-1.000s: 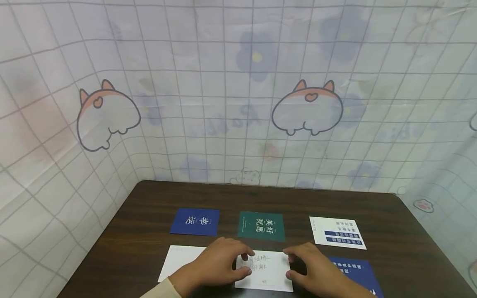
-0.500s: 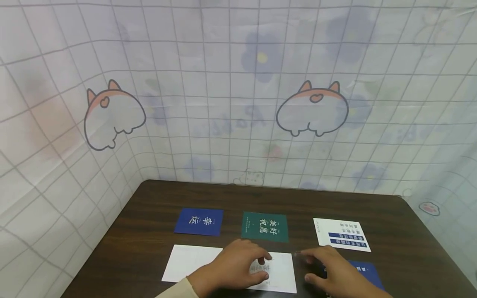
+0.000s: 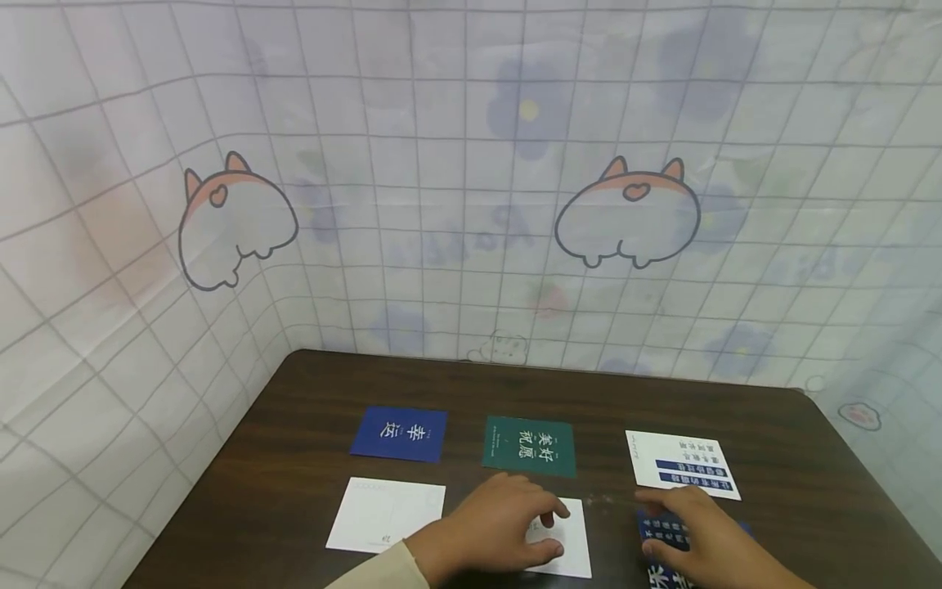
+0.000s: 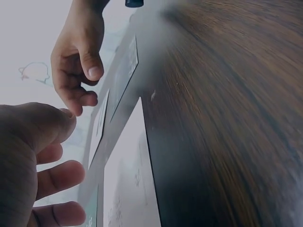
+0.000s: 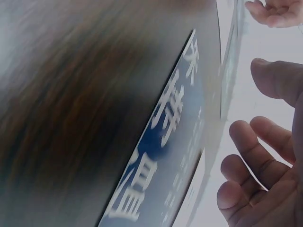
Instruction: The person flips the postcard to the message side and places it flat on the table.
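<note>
Counter [image 3: 257,507]: 2 rows of 3, all flat.
Left hand [image 3: 504,525]: grip spread, pinching nothing, over middle white card [image 3: 576,540].
Right hand [image 3: 699,532]: grip likewise, above near blue card [image 5: 161,137].
Near row: left white card [image 3: 386,514], then those 2.
Far row: far blue card [image 3: 400,433], green card [image 3: 530,447], blue-white card [image 3: 680,465].
Layout step: likely squaring near blue card.
Next: would need grip lowered to its edges.

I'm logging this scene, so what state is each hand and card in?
Left hand: fingers loosely bent, holding nothing
Right hand: fingers loosely bent, holding nothing
Far blue card: flat, lettering up
Green card: flat, lettering up
Far white card: flat, lettering up
Near-left white card: flat, mostly uncovered
Middle white card: flat, partly hidden
Near blue card: flat, partly hidden
</note>
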Tool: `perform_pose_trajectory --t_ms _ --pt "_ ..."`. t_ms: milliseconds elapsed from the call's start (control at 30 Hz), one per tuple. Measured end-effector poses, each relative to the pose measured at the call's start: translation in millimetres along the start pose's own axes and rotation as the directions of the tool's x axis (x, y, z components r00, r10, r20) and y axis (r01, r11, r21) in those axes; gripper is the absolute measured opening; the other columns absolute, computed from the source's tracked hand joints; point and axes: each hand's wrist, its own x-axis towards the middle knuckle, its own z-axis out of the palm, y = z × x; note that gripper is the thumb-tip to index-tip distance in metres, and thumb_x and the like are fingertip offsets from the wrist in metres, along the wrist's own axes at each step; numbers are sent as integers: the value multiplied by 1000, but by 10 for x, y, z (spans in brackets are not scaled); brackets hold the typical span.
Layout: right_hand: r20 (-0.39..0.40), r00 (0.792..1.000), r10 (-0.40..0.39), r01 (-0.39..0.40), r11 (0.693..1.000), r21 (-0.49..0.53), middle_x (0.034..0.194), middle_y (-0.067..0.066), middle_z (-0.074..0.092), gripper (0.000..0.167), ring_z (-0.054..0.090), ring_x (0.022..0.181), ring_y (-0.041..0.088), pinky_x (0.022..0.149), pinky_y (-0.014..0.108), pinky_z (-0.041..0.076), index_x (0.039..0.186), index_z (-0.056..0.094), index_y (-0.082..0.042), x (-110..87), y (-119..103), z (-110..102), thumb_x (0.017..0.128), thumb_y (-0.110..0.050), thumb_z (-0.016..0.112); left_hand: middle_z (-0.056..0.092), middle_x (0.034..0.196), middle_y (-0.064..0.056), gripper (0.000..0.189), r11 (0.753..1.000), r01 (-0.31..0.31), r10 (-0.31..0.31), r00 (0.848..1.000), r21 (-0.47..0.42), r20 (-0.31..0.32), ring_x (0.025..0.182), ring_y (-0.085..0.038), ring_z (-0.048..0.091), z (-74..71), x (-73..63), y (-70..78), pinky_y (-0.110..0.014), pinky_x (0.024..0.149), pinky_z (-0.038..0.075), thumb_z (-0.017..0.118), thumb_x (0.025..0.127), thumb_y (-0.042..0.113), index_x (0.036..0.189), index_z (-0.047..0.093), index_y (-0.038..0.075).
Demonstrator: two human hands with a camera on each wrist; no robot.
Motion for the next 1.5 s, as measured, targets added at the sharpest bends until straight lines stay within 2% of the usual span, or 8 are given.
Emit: perform_pose_trajectory --t_ms 367,633,867,1067,1167,1267,1400,1500 --pt "-9 999 45 -45 998 -40 121 -1 63 65 54 111 28 94 63 46 133 63 -14 -64 198 -31 80 -45 85 63 96 27 35 997 -37 36 999 64 9 94 2 54 74 164 102 -21 84 41 68 95 47 125 71 29" --pt "5 994 107 -107 994 -23 126 5 62 70 53 111 32 95 68 43 135 62 -14 -131 352 -73 78 -44 88 60 94 29 36 995 -32 29 999 93 39 89 5 50 151 312 181 -18 77 37 67 95 52 125 70 33" --pt "-47 996 73 -77 995 -70 125 6 63 69 53 115 36 94 69 43 133 64 -13 -196 434 -93 76 -43 89 60 97 30 38 996 -11 4 997 93 73 90 6 48 132 421 286 -17 73 34 67 95 53 128 69 34" --pt "-20 990 141 -142 987 -69 131 14 59 72 50 115 39 93 71 43 136 62 -12 -215 505 -145 77 -44 88 60 93 27 39 992 11 -21 997 126 76 88 3 46 178 515 322 -20 72 34 67 94 54 128 68 36" --pt "-24 992 123 -124 990 -73 130 14 59 72 50 115 39 92 71 43 135 62 -11 -234 554 -152 77 -43 88 61 96 27 39 989 16 -26 997 147 66 88 2 46 228 557 342 -20 73 34 68 93 55 127 68 37" --pt "-31 995 97 -99 991 -86 130 15 59 71 50 114 38 91 69 44 135 62 -11 -253 603 -154 77 -43 88 64 106 28 39 987 23 -34 997 159 64 89 2 46 270 599 373 -21 74 34 68 92 56 126 68 38" --pt "-23 992 124 -125 988 -87 133 18 57 72 49 118 43 90 71 44 136 62 -12 -270 663 -163 76 -44 88 64 111 28 38 986 26 -38 997 163 69 90 2 45 307 644 413 -21 75 33 68 92 57 126 68 40" --pt "-42 992 120 -124 987 -103 133 19 58 72 48 119 45 89 72 43 134 63 -13 -283 699 -162 75 -44 89 63 108 28 37 983 33 -45 997 178 63 91 2 45 333 669 433 -22 76 33 67 92 58 125 68 41"
